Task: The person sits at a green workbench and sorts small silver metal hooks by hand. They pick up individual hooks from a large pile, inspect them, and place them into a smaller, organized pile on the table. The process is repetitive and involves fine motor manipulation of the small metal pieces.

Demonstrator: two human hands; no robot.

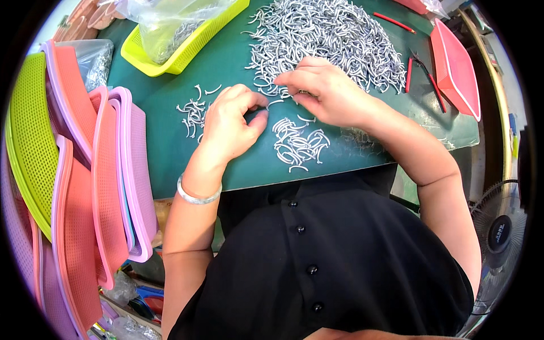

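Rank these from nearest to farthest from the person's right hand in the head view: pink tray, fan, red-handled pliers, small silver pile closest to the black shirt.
From the right hand:
1. Small silver pile: toward the body.
2. Red-handled pliers: right.
3. Pink tray: farther right.
4. Fan: lower right.

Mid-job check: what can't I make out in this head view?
- Head view: whether the left hand grips the nearby curved piece; too small.
- Head view: the palm of the right hand, hidden by its own back.
- Head view: the far end of the big pile, cut off by the top edge.
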